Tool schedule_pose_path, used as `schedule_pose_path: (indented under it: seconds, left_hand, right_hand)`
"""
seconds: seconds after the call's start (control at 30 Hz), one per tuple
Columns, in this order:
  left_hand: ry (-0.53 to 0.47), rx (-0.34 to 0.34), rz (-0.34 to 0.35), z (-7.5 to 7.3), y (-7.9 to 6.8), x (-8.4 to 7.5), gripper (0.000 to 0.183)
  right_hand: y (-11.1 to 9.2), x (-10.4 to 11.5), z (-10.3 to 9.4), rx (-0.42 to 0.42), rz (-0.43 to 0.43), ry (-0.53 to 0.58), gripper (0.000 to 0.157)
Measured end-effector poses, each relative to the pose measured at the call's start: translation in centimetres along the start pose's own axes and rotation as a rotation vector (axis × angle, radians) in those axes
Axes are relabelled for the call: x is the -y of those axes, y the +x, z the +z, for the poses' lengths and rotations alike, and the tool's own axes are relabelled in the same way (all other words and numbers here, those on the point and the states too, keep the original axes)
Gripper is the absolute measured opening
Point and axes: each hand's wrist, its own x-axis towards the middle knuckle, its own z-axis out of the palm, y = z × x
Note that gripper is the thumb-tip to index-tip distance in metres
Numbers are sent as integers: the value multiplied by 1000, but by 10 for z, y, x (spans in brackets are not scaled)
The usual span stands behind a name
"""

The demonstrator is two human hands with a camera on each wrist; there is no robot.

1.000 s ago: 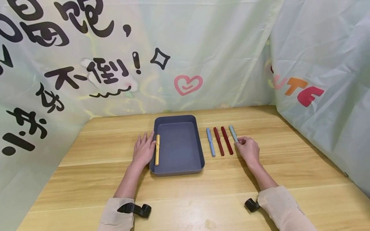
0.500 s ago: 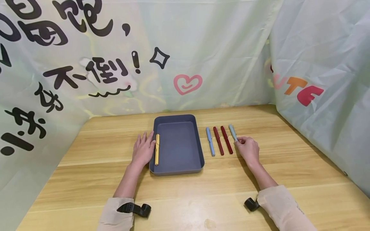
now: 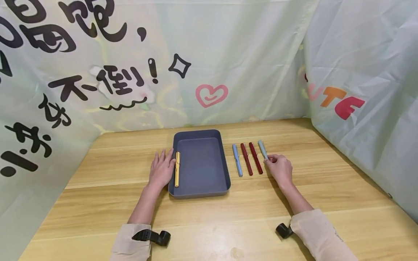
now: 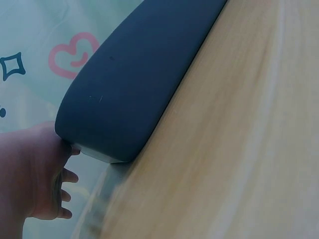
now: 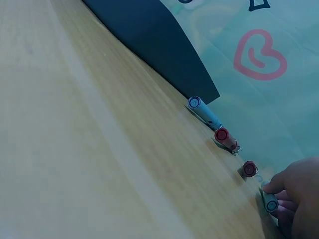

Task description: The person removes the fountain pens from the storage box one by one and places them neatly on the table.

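Observation:
My left hand rests against the left rim of a dark blue-grey tray, fingers extended. A yellow pen lies inside the tray along that same side. Right of the tray, my right hand pinches the lower end of a pale teal pen between thumb and fingers. The right wrist view shows this pen low, at the tabletop. Beside it, in a row, lie two dark red pens and a light blue pen, the blue one closest to the tray.
All of this is on a wooden table. A printed cloth with black characters and a pink heart hangs along the back and both sides. Black wrist cameras are strapped at both sleeves.

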Motion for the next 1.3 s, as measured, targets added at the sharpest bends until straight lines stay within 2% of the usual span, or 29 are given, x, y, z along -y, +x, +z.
schedule_pose_path:
  seconds: [1.3]
  left_hand:
    - [-6,-9,-1,1,0,0,49]
  right_hand:
    - [-1,1,-1,19,43,6,26]
